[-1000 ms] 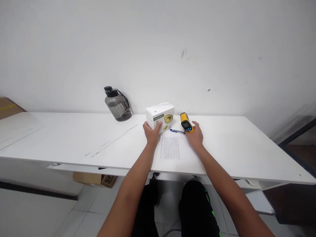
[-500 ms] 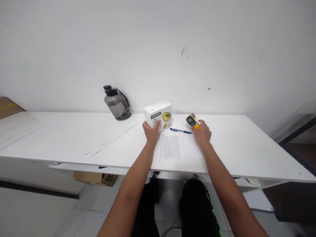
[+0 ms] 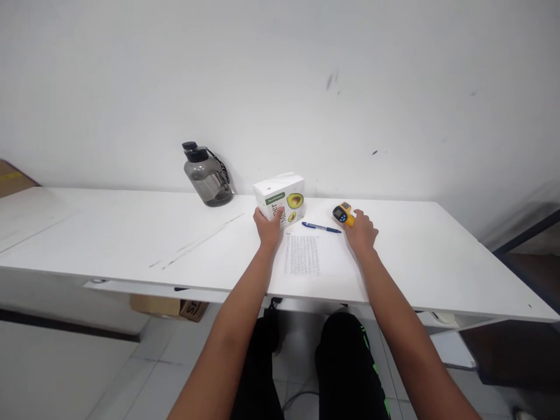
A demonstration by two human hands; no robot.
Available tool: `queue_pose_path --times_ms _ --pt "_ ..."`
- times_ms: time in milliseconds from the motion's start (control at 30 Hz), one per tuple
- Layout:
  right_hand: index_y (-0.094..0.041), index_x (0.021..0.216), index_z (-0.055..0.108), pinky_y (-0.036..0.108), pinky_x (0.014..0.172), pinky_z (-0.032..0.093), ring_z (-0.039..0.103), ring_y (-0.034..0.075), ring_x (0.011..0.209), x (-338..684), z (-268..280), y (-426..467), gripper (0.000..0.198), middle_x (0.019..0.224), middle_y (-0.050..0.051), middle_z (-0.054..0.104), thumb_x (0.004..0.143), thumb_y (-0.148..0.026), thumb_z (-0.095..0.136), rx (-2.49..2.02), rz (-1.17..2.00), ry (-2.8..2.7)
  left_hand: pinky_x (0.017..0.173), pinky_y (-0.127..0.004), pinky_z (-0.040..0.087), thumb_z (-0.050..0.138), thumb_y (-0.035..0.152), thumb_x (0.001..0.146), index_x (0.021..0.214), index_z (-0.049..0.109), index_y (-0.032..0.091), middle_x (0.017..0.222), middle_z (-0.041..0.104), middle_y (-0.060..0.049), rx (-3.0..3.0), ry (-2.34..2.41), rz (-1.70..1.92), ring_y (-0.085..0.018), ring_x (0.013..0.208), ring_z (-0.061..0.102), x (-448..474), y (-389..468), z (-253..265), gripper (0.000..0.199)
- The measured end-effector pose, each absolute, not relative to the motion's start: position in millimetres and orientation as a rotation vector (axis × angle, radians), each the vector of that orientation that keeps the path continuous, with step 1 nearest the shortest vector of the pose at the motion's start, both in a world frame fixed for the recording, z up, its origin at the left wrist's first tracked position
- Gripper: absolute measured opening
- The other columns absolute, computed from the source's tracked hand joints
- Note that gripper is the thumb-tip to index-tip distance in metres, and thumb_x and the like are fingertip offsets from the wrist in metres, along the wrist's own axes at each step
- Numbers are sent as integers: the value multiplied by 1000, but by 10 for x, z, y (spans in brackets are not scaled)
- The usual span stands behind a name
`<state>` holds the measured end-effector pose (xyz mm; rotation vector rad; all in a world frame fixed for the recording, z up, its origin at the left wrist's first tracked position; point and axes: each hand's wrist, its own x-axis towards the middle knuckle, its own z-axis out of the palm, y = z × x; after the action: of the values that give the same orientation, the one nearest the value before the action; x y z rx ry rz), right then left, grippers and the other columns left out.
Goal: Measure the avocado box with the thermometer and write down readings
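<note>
My left hand (image 3: 268, 227) is wrapped round the lower left side of a white box (image 3: 280, 185) with avocado pictures and a green label, which stands upright on the desk. My right hand (image 3: 362, 230) grips a yellow and black infrared thermometer (image 3: 344, 214) by its handle, its small screen turned toward me. Between the hands lies a blue pen (image 3: 321, 227), touched by neither. Just below it, a sheet of paper (image 3: 303, 255) covered in handwriting rests flat on the desk.
A grey see-through water bottle (image 3: 209, 179) with a black lid stands by the wall, left of the box. The white desk (image 3: 109, 233) has dark scratch marks on its left part. Cardboard boxes show at the far left (image 3: 15, 178) and under the desk (image 3: 168, 306).
The view has shifted slightly. The thermometer in my right hand has turned a little and lies lower against the desk. My left hand keeps its hold on the box.
</note>
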<state>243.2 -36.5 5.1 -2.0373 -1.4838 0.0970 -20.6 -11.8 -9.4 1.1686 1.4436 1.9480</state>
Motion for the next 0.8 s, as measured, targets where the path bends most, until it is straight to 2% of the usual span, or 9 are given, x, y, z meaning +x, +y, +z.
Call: queue_pose_path --times_ms 200,267,333,433,567,633,700,800 --pt "-23 133 60 46 86 42 59 33 106 2452 83 -357 40 124 17 62 94 -30 55 -2063 35 -1636 105 -49 51 82 55 76 123 55 25 127 53 -11 1149 1587 1858 -29 120 59 -197 -145 -47 62" --pt "-22 136 60 48 88 42 58 34 109 2451 73 -351 43 128 18 61 94 -27 54 -2057 25 -1683 109 -49 49 82 56 76 136 46 27 135 54 -13 1143 1538 1870 -30 127 58 -201 -143 -56 76" --pt "-20 137 59 50 92 40 57 34 112 2452 47 -340 45 131 20 60 92 -23 53 -2051 14 -1738 112 -48 47 83 55 75 148 31 29 146 50 -13 1114 1486 1873 -30 133 56 -203 -141 -69 93" --pt "-18 136 60 53 97 38 57 34 113 2472 -3 -314 49 133 21 59 88 -16 51 -2026 6 -1781 115 -46 45 83 54 77 152 20 31 154 44 -13 1095 1465 1865 -30 137 54 -194 -141 -82 101" --pt "-22 132 64 56 105 36 55 33 120 2514 -40 -291 56 131 16 63 79 -8 50 -1910 -8 -1775 118 -47 41 82 52 77 152 20 28 160 34 -17 1117 1500 1893 -31 145 45 -180 -138 -77 100" --pt "-23 126 69 57 109 33 53 32 124 2506 -37 -297 52 131 14 64 79 -10 49 -1774 -73 -1798 120 -48 37 83 49 76 150 24 26 159 32 -19 1178 1603 1956 -31 148 38 -178 -156 -63 98" --pt "-24 117 74 57 112 31 53 32 125 2464 -32 -316 41 130 13 66 85 -15 49 -1625 -143 -1864 118 -47 38 83 45 76 147 31 22 151 39 -19 1294 1722 2060 -31 143 41 -169 -217 -39 91" --pt "-25 105 78 60 114 26 49 34 130 2364 -40 -356 31 133 13 66 92 -25 50 -1566 -170 -1996 103 -43 50 69 44 88 138 44 18 120 56 -13 1562 1746 2113 -25 114 59 -105 -417 9 61"
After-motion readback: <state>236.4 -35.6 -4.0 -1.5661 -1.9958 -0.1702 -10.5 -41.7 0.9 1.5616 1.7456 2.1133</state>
